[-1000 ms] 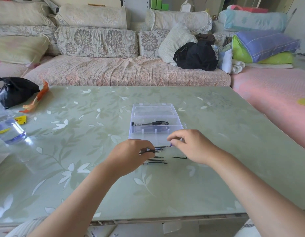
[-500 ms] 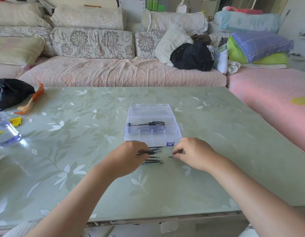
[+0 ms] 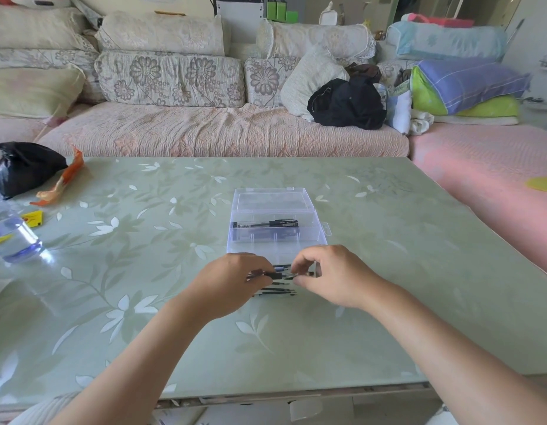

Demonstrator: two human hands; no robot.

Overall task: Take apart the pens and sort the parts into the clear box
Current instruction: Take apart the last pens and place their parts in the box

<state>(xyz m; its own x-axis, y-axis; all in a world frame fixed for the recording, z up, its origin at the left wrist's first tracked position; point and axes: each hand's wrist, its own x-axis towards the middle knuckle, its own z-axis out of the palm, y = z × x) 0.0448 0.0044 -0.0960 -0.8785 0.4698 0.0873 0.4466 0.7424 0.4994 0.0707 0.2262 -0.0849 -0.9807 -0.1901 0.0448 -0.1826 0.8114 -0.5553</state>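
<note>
Head view, hands [image 3: 284, 279] pinching one pen [image 3: 273, 275]

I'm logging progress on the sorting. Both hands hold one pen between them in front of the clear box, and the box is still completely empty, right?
Not quite. In the head view the clear box already holds a black pen. Otherwise right: left hand and right hand hold one pen between them.

The table [image 3: 143, 271] has a glossy, smooth green top with a pale leaf print. The box [image 3: 273, 207] is clear, shiny plastic. The sofa [image 3: 223, 133] wears matt, crinkled pink cloth.
</note>
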